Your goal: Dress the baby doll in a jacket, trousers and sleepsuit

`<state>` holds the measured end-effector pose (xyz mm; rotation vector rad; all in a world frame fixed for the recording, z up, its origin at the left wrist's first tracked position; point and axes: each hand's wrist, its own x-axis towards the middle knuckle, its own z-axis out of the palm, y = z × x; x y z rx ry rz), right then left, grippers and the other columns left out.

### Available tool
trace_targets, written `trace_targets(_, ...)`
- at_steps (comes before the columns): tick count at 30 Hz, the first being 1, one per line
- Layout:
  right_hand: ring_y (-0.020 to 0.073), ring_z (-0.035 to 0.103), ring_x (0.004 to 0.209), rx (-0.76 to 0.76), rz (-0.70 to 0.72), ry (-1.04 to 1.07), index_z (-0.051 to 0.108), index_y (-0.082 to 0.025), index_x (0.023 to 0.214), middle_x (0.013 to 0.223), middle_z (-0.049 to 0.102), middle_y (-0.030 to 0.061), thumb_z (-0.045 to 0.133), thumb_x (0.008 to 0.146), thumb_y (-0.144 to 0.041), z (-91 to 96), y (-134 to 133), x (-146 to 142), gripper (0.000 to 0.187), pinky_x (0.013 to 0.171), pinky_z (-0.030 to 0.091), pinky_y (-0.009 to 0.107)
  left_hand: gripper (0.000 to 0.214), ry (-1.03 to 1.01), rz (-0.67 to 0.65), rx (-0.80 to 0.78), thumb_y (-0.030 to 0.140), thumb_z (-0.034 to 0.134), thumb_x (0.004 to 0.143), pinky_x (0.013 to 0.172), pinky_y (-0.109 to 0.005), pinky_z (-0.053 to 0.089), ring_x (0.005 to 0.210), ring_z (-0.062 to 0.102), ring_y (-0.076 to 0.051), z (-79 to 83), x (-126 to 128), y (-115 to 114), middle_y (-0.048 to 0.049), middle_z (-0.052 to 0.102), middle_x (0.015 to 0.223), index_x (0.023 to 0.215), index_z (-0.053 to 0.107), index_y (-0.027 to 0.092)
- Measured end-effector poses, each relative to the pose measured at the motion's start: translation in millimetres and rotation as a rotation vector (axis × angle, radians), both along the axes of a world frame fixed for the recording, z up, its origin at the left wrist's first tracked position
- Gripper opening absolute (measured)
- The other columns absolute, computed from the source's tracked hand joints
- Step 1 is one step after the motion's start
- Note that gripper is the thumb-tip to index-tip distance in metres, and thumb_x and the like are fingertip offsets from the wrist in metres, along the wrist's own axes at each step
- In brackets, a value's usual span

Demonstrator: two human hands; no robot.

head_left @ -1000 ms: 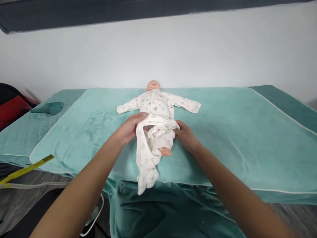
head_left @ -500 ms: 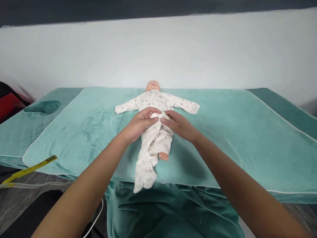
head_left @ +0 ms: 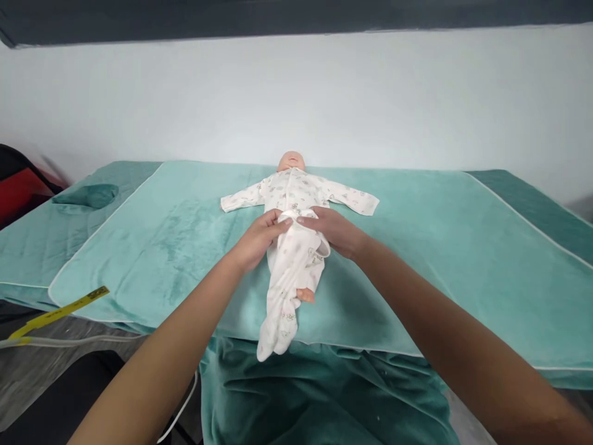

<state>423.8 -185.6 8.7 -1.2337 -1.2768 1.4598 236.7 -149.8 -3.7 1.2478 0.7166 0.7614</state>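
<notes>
A baby doll (head_left: pixel 291 161) lies on its back, head toward the wall, both arms spread in a white printed top (head_left: pixel 296 185). Over its lower body hang white printed baby pants (head_left: pixel 291 266), their footed ends dangling near the front edge. My left hand (head_left: pixel 260 238) pinches the pants' waist on the left, thumb on top. On the other side of the waist, my right hand (head_left: pixel 337 232) grips the fabric with its thumb above; its other fingers are mostly hidden. One bare doll foot (head_left: pixel 306 295) pokes out beside the pants.
A teal plush cover (head_left: pixel 440 266) with pale piping spreads over the bed, which has a face hole (head_left: pixel 88 195) at left. A yellow strip (head_left: pixel 65 311) and a pale tube are at lower left. A red and black object (head_left: pixel 23 185) stands at far left. A white wall rises behind.
The pants' waist has been spread wider, with my hands slightly farther apart and a little lower. The dangling legs have straightened and swung slightly right. The view has shifted slightly.
</notes>
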Motion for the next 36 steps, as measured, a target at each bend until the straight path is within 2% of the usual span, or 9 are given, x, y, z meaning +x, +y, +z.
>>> trace_targets(4, 0.0144, 0.053, 0.058, 0.059, 0.238, -0.274, 0.065, -0.020, 0.075, 0.059, 0.058, -0.0039, 0.077, 0.070, -0.042, 0.8, -3.2, -6.8, 0.026, 0.059, 0.041, 0.028, 0.038, -0.062, 0.144, -0.082, 0.048, 0.078, 0.073, 0.065, -0.026, 0.045, 0.066, 0.058, -0.013, -6.8, 11.1, 0.4, 0.0024, 0.062, 0.071, 0.082, 0.056, 0.019)
trace_targets(6, 0.0161, 0.058, 0.063, 0.050, 0.234, -0.311, 0.068, -0.020, 0.078, 0.065, 0.064, -0.0021, 0.077, 0.070, -0.037, 1.5, -3.7, -6.4, 0.021, 0.063, 0.044, 0.029, 0.039, -0.020, 0.159, -0.104, 0.052, 0.076, 0.075, 0.065, -0.027, 0.045, 0.066, 0.058, -0.014, -8.4, 9.1, -1.1, 0.0016, 0.062, 0.070, 0.082, 0.058, 0.018)
trace_targets(12, 0.0212, 0.066, 0.077, -0.040, 0.021, -0.051, 0.069, -0.018, 0.082, 0.083, 0.072, 0.0042, 0.074, 0.075, -0.038, -5.0, 0.2, -1.4, 0.022, 0.067, 0.050, 0.031, 0.043, 0.117, -0.237, -0.057, 0.044, 0.079, 0.074, 0.084, -0.033, 0.047, 0.098, 0.066, -0.024, -4.8, -13.0, -6.9, -0.0091, 0.073, 0.105, 0.105, 0.070, 0.016)
trace_targets(18, 0.0252, 0.069, 0.095, -0.059, 0.085, 0.017, 0.074, -0.017, 0.100, 0.102, 0.075, 0.0083, 0.076, 0.078, -0.047, -7.5, -0.6, -5.0, 0.037, 0.078, 0.054, 0.034, 0.038, -0.096, 0.048, -0.130, 0.041, 0.080, 0.075, 0.079, -0.030, 0.049, 0.086, 0.067, -0.019, -8.2, 0.1, -10.5, -0.0054, 0.072, 0.096, 0.101, 0.067, 0.017)
trace_targets(22, 0.0264, 0.068, 0.099, -0.067, 0.283, -0.108, 0.073, -0.021, 0.110, 0.109, 0.074, 0.0067, 0.084, 0.069, -0.040, -3.9, -4.0, -2.2, 0.047, 0.082, 0.054, 0.036, 0.046, -0.087, 0.042, -0.203, 0.053, 0.073, 0.079, 0.080, -0.038, 0.052, 0.085, 0.070, -0.025, -9.5, 5.1, -11.6, -0.0131, 0.074, 0.098, 0.102, 0.068, 0.013)
trace_targets(25, 0.0233, 0.068, 0.087, -0.036, 0.210, -0.097, 0.072, -0.020, 0.104, 0.097, 0.075, 0.0055, 0.082, 0.070, -0.035, -6.2, -4.0, 0.6, 0.039, 0.073, 0.053, 0.034, 0.053, -0.063, -0.018, -0.188, 0.058, 0.071, 0.078, 0.082, -0.039, 0.052, 0.090, 0.070, -0.028, -11.5, -2.7, -10.5, -0.0157, 0.074, 0.101, 0.103, 0.070, 0.012)
trace_targets(29, 0.0185, 0.065, 0.075, -0.028, 0.053, 0.035, 0.070, -0.018, 0.091, 0.085, 0.073, 0.0031, 0.077, 0.074, -0.034, -14.8, -1.7, -0.5, 0.024, 0.065, 0.050, 0.029, 0.046, 0.027, -0.215, -0.124, 0.039, 0.086, 0.067, 0.079, -0.033, 0.051, 0.090, 0.069, -0.025, -13.9, -13.6, -10.2, -0.0095, 0.075, 0.098, 0.104, 0.071, 0.016)
trace_targets(33, 0.0213, 0.067, 0.086, -0.032, 0.039, 0.008, 0.073, -0.019, 0.097, 0.096, 0.075, 0.0050, 0.075, 0.076, -0.036, -17.1, -2.8, -5.8, 0.026, 0.071, 0.052, 0.030, 0.036, -0.072, -0.034, -0.177, 0.036, 0.082, 0.072, 0.075, -0.029, 0.049, 0.082, 0.067, -0.019, -17.9, -10.7, -13.3, -0.0063, 0.074, 0.093, 0.100, 0.070, 0.017)
trace_targets(36, 0.0249, 0.068, 0.095, -0.048, 0.172, -0.101, 0.074, -0.020, 0.102, 0.102, 0.075, 0.0059, 0.078, 0.075, -0.040, -11.4, -5.9, -6.9, 0.033, 0.078, 0.053, 0.034, 0.037, -0.186, 0.076, -0.224, 0.038, 0.081, 0.073, 0.076, -0.029, 0.050, 0.082, 0.067, -0.019, -22.9, -4.5, -16.1, -0.0063, 0.074, 0.093, 0.101, 0.069, 0.017)
